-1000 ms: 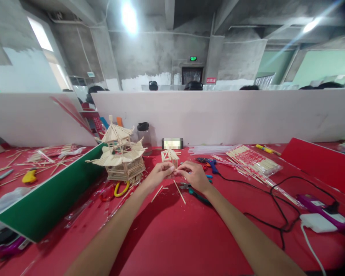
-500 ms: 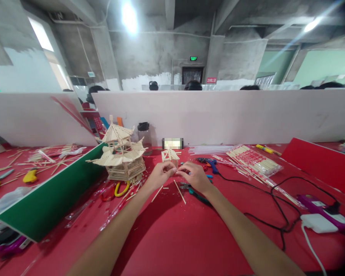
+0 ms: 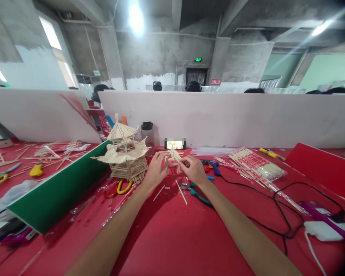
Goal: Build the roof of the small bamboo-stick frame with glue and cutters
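Note:
Before me on the red table is a small pavilion point(image 3: 174, 155) built from pale wooden sticks. My left hand point(image 3: 157, 168) has its fingers and thumb curled round the model's left side. On the opposite side, my right hand point(image 3: 194, 168) is closed in a pinch at the roof edge; whatever is between the fingertips is too small to make out. Several loose sticks point(image 3: 181, 192) lie just below the hands. Teal-handled pliers point(image 3: 200, 197) rest under my right wrist. Left of my hands stands a larger two-tier stick pavilion point(image 3: 125, 153).
Behind the model are a phone point(image 3: 175, 144) and a dark-lidded bottle point(image 3: 147, 135). A blue glue gun point(image 3: 215, 168) lies right, its cable crossing the table. Bundled sticks point(image 3: 255, 164) lie beyond. A green board point(image 3: 60, 188) and white partition point(image 3: 218, 119) border the workspace.
My hands, close together in front of the small pavilion before, have moved apart to its two sides. The roof shows more plainly between them. The whole view has shifted slightly.

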`<state>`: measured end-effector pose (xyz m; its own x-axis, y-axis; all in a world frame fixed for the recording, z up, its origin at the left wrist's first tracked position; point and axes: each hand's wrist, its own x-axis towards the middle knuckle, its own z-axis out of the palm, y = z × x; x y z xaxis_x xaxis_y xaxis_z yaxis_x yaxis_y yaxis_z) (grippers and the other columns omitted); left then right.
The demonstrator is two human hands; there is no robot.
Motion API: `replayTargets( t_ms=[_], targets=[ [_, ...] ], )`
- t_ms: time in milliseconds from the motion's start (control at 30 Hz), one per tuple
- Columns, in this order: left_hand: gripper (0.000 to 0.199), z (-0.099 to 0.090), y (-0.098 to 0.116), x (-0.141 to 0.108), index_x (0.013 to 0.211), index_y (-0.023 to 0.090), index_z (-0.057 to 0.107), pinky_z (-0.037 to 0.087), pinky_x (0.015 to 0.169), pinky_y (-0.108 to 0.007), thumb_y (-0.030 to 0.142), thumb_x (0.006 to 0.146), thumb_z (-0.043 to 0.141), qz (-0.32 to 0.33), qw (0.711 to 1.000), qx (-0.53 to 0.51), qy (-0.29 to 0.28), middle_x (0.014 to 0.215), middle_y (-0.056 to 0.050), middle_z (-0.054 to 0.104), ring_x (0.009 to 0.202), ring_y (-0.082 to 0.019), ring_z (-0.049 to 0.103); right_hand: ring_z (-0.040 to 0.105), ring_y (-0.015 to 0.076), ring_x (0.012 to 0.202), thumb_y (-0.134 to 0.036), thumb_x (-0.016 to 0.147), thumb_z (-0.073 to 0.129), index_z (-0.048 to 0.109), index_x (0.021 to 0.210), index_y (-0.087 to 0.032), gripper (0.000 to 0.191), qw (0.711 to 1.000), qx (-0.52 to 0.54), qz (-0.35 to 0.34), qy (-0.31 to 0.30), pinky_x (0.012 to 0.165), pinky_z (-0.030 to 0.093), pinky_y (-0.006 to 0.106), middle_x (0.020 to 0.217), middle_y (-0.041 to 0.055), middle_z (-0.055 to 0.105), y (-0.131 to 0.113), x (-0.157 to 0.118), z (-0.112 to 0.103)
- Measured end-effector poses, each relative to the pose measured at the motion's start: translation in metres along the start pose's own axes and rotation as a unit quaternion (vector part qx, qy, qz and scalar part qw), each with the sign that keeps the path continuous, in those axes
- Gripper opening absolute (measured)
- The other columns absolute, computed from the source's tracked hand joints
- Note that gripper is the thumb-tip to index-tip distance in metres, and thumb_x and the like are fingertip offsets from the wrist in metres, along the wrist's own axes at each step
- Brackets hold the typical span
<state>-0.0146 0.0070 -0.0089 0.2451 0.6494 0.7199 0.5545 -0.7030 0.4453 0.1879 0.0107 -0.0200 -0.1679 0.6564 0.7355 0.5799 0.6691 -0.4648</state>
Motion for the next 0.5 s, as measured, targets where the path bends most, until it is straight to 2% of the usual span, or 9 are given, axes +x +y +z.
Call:
replayTargets(
  t_ms=[100, 233, 367, 500],
  targets=[
    [0.039, 0.004, -0.012, -0.003, 0.134, 0.021, 0.051, 0.036, 0.116, -0.044, 0.029, 0.096, 0.052, 0.016, 1.0, 0.009, -0.014, 0.144, -0.014, 0.047, 0.138, -0.026, 0.043, 0.063, 0.0176, 0.071, -0.026, 0.09, 0.061, 0.067, 0.081, -0.021, 0.012, 1.0, -0.022, -0.002, -0.004, 0.07, 0.047, 0.028, 0.078, 0.0028, 0.068, 0.003, 0.007, 0.005],
    [0.052, 0.015, -0.024, -0.004, 0.145, 0.021, 0.041, 0.031, 0.118, -0.047, 0.027, 0.095, 0.053, 0.035, 0.999, -0.003, -0.036, 0.152, -0.014, 0.041, 0.146, -0.028, 0.033, 0.064, 0.0185, 0.076, -0.026, 0.091, 0.06, 0.066, 0.082, -0.022, 0.012, 1.0, -0.019, -0.005, -0.01, 0.071, 0.047, 0.028, 0.082, 0.0039, 0.07, 0.005, 0.011, 0.011],
    [0.055, 0.023, -0.031, -0.002, 0.147, 0.021, 0.04, 0.032, 0.117, -0.05, 0.025, 0.094, 0.053, 0.049, 0.998, -0.026, -0.032, 0.148, -0.013, 0.047, 0.14, -0.028, 0.041, 0.063, 0.0191, 0.076, -0.027, 0.092, 0.058, 0.066, 0.081, -0.022, 0.014, 0.999, -0.03, -0.009, -0.009, 0.071, 0.047, 0.029, 0.081, 0.0044, 0.07, 0.005, 0.012, 0.013],
    [0.054, 0.026, -0.033, -0.001, 0.146, 0.025, 0.043, 0.031, 0.116, -0.051, 0.025, 0.093, 0.054, 0.034, 0.997, -0.061, -0.025, 0.147, -0.012, 0.05, 0.138, -0.027, 0.043, 0.062, 0.0191, 0.075, -0.025, 0.091, 0.058, 0.065, 0.08, -0.022, 0.013, 0.999, -0.044, -0.012, -0.014, 0.072, 0.046, 0.029, 0.079, 0.0039, 0.069, 0.003, 0.014, 0.013]
  ],
)
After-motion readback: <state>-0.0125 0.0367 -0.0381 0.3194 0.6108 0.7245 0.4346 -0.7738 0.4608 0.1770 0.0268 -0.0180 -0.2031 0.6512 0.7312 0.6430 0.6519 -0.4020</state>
